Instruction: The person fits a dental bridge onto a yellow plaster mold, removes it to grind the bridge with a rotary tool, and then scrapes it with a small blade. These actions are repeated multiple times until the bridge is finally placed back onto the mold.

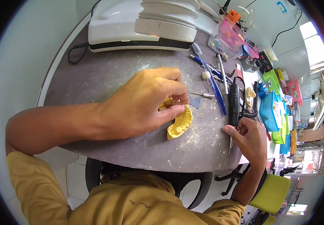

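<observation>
A yellow dental cast, shaped like a tooth arch, lies on the grey worktop. My left hand comes over it from the left, thumb and fingertips pinched together at the cast's upper part. The fingers partly cover that part, so any small piece between them is hidden. On the right lies a black rotary handpiece with a slim metal tip pointing toward the table's front edge. My right hand is closed at its lower end, the thumb across it and the fingers curled on its right side.
Pale dust and crumbs dot the worktop. A blue toothbrush, pens and metal tools lie between the cast and the handpiece. A white machine with a ribbed hose stands at the back. Another cast and blue baskets are at right.
</observation>
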Action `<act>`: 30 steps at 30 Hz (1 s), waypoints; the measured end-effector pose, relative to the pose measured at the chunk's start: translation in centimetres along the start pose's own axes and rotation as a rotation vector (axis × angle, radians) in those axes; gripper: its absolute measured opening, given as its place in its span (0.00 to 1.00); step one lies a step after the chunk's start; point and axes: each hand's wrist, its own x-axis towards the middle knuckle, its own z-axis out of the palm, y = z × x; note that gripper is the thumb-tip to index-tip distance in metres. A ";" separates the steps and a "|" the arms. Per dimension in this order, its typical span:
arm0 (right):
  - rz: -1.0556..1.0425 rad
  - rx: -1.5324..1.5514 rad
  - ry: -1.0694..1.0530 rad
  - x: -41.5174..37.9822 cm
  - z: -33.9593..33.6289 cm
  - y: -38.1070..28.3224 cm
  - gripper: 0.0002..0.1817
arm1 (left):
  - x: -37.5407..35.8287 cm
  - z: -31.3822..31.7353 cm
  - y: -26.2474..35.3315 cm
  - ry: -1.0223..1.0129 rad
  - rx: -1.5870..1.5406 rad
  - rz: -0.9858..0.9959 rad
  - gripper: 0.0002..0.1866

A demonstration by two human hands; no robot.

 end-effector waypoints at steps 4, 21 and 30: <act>0.091 0.138 0.000 0.0 0.5 0.2 0.27 | -0.2 0.3 -0.3 0.025 0.042 0.060 0.05; -0.229 1.781 -0.116 2.8 2.1 -2.2 0.17 | -0.1 0.0 -0.3 0.046 0.100 0.093 0.08; -0.581 1.139 -0.014 5.3 1.7 -5.7 0.17 | 0.4 -0.5 0.3 0.087 -0.064 -0.053 0.09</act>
